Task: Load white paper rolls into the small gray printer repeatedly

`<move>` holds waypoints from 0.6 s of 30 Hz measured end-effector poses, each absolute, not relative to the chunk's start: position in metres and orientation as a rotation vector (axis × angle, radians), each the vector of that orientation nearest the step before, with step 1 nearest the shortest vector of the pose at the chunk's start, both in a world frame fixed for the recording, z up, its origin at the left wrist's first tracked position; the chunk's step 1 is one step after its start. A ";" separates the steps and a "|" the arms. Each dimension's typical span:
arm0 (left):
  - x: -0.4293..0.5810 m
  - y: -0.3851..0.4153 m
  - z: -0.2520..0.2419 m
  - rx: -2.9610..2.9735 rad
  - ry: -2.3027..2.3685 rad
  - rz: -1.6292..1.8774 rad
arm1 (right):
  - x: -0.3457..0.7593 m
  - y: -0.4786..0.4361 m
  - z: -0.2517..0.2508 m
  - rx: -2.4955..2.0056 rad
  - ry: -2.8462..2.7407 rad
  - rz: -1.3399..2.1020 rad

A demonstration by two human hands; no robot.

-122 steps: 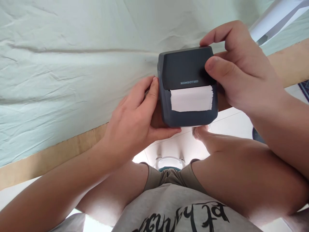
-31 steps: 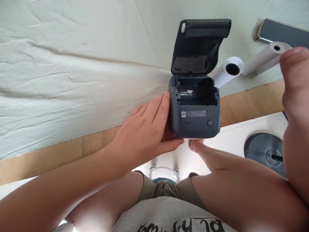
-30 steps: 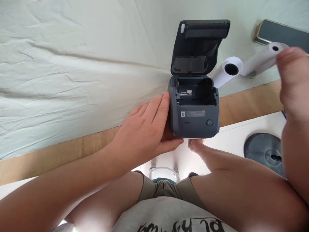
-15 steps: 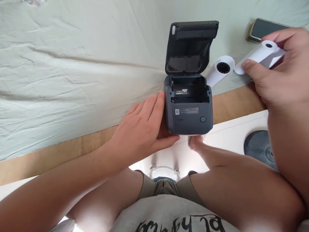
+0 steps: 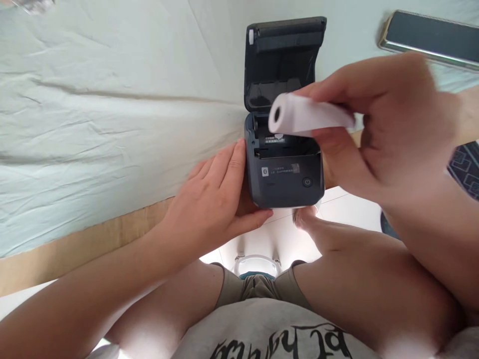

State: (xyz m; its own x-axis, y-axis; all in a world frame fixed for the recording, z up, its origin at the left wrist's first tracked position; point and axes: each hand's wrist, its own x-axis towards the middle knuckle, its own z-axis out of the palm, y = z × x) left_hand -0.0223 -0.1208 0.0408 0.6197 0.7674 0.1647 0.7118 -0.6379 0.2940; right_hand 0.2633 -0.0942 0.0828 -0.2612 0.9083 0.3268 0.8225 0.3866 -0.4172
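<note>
A dark grey portable printer stands at the table's front edge, its lid swung up and its paper bay exposed. My left hand grips the printer's left side, fingers along the wall and thumb bent round the front. Above the right part of the bay, my right hand pinches a small white paper roll between thumb and fingers. The roll's hollow core end points left. It hangs tilted over the bay and hides part of it. The right hand is blurred by motion.
Pale green wrinkled cloth covers the table, with a bare wooden strip along its front. A phone lies at the back right. A clear plastic piece sits at the far left corner. A patterned dark object shows beyond my right wrist.
My right hand has carried the paper roll leftward, from beside the printer to over its open bay. The second, wider roll is now out of sight. The left hand keeps its grip.
</note>
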 end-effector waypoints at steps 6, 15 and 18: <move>-0.021 -0.121 0.042 2.649 1.221 0.416 | 0.257 -0.082 0.083 -1.306 -2.222 0.138; -0.020 -0.122 0.040 2.572 1.229 0.490 | 0.258 -0.078 0.090 -1.147 -2.289 0.146; -0.019 -0.125 0.041 2.517 1.244 0.523 | 0.264 -0.081 0.084 -1.016 -2.328 0.179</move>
